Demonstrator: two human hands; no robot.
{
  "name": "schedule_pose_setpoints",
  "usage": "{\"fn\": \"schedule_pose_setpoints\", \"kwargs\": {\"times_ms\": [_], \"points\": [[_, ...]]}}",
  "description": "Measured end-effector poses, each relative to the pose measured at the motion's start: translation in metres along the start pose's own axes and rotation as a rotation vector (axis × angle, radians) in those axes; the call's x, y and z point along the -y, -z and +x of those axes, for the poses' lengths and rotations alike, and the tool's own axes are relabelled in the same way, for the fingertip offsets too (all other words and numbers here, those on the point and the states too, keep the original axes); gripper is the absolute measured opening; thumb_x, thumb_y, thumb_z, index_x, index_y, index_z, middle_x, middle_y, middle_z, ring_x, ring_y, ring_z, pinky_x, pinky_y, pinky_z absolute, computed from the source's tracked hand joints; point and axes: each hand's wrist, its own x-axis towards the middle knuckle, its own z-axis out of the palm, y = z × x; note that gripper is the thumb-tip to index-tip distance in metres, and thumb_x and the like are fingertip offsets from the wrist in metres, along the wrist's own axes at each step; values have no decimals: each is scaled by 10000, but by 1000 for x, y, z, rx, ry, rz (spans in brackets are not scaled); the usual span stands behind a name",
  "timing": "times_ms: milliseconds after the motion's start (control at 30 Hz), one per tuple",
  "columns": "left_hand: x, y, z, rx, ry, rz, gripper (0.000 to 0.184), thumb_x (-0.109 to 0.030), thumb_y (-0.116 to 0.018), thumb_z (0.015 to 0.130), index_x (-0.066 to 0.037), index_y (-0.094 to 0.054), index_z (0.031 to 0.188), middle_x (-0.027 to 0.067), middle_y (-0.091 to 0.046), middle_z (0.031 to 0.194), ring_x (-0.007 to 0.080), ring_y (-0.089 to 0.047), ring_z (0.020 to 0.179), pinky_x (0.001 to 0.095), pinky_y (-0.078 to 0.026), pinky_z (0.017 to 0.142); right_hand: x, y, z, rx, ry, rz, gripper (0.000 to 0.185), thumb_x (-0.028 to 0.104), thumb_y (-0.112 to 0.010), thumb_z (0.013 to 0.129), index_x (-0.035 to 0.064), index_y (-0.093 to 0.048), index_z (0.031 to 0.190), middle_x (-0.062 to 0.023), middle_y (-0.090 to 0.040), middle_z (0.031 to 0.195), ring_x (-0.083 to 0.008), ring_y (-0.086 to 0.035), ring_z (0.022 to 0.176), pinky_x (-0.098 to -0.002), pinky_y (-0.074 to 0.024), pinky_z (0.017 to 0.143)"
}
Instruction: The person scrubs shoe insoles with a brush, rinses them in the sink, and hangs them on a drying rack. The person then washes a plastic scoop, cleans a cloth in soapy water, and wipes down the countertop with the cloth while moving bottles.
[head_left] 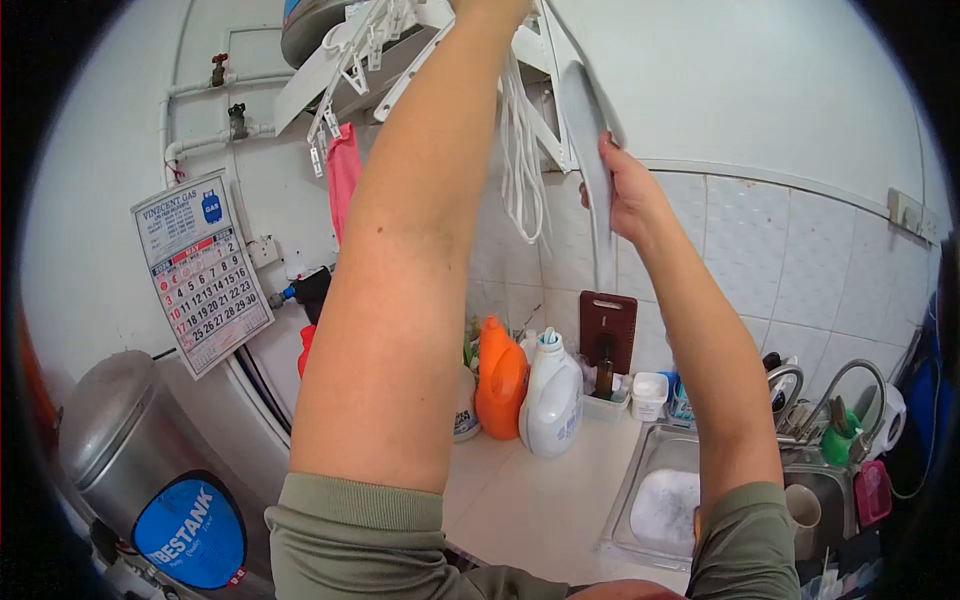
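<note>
My right hand (632, 192) is raised to the wall and grips a long, thin, grey-white flat piece (582, 120). Its thumb lies on the near side, and fingertips show past the left edge. The exact kind of this piece is not clear, and its top runs out of the frame. My left forearm (400, 230) reaches straight up to the white shelf bracket (545, 90); the hand itself is cut off by the top edge. Close to it hang a looped white cord (522, 160) and a hanger with white clothes pegs (355, 72). A pink cloth (343, 178) dangles from a peg.
Below, the counter (530, 500) bears an orange jug (500, 385), a white jug (551, 400) and a white tub (649, 396). A brown board (607, 325) leans on the tiles. The sink (640, 460) holds a foamy basin (665, 508). A calendar (203, 270) and a metal tank (130, 430) are left.
</note>
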Motion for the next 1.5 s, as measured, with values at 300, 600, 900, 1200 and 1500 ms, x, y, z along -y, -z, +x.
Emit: {"fn": "schedule_pose_setpoints", "kwargs": {"times_ms": [300, 600, 900, 1200, 1500], "points": [[-21, -11, -2, 155, -58, 196, 243, -280, -527, 746, -85, -671, 765, 127, -642, 790, 276, -631, 744, 387, -494, 611, 0, -4, 0, -87, -20, -84, 285, 360, -525, 856, 79, -519, 807, -34, -486, 610, -160, -448, 482, -302, -394, 453], [-9, -40, -16, 357, -120, 368, 200, -171, -495, 777, -120, -685, 816, 80, -659, 851, 205, -640, 793, 340, -497, 607, 1, -3, 7, -53, -87, -177, 360, 313, -583, 821, 14, -538, 1017, -105, -586, 959, -200, -546, 845, -353, -433, 770], [10, -66, -36, 105, -259, 574, 165, -147, -509, 758, -134, -671, 784, 56, -611, 871, 219, -572, 855, 347, -465, 667, -10, 2, -3, 1, -134, -209, 318, 325, -561, 834, 38, -568, 971, -81, -603, 907, -160, -552, 774, -303, -439, 681], [29, -70, -42, 172, -208, 551, 197, -163, -495, 762, -103, -669, 833, 64, -577, 943, 213, -507, 934, 340, -414, 740, -18, 19, -17, -43, -157, -227, 284, 301, -573, 820, 42, -565, 937, -76, -599, 862, -170, -550, 761, -319, -437, 692], [21, -39, -47, 284, -262, 718, 269, -282, -469, 806, -118, -682, 812, 54, -605, 875, 223, -509, 892, 379, -378, 736, -20, 17, -20, -29, -163, -223, 288, 312, -573, 824, 54, -575, 952, -65, -604, 864, -147, -554, 739, -294, -444, 668]]}}
